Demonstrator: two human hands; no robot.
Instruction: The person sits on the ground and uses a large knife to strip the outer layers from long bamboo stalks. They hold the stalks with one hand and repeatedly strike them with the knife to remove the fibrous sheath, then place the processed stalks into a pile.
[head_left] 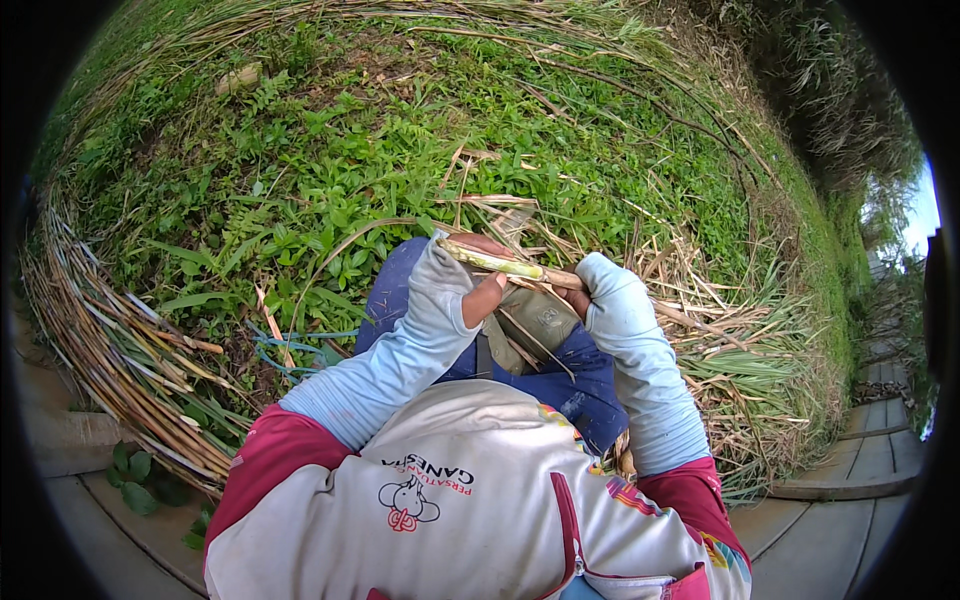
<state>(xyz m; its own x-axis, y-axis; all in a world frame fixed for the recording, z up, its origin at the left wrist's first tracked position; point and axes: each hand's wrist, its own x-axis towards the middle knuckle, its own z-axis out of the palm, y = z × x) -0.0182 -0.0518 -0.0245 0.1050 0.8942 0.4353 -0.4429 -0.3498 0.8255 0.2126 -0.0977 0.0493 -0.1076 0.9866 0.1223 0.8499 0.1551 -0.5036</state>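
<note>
A plant stalk (512,267), pale green at its left part and covered by a dry tan sheath farther right, lies across in front of my lap. My left hand (484,292) is closed on the green part, the thumb on the near side and fingers behind. Just to the right, my right hand (573,293) grips the tan part, its fingers partly hidden by the sleeve. Both forearms wear light blue sleeves with openings for the fingers. Thin dry strips hang below the stalk over an olive-green pouch (540,318) on my lap.
Long cut stalks (120,350) lie bundled at the left. Dry husks and leaves (735,350) are heaped on the right. Low green plants (340,150) cover the ground ahead. A blue cord (285,352) lies by my left knee. Paving slabs (835,540) run behind at both sides.
</note>
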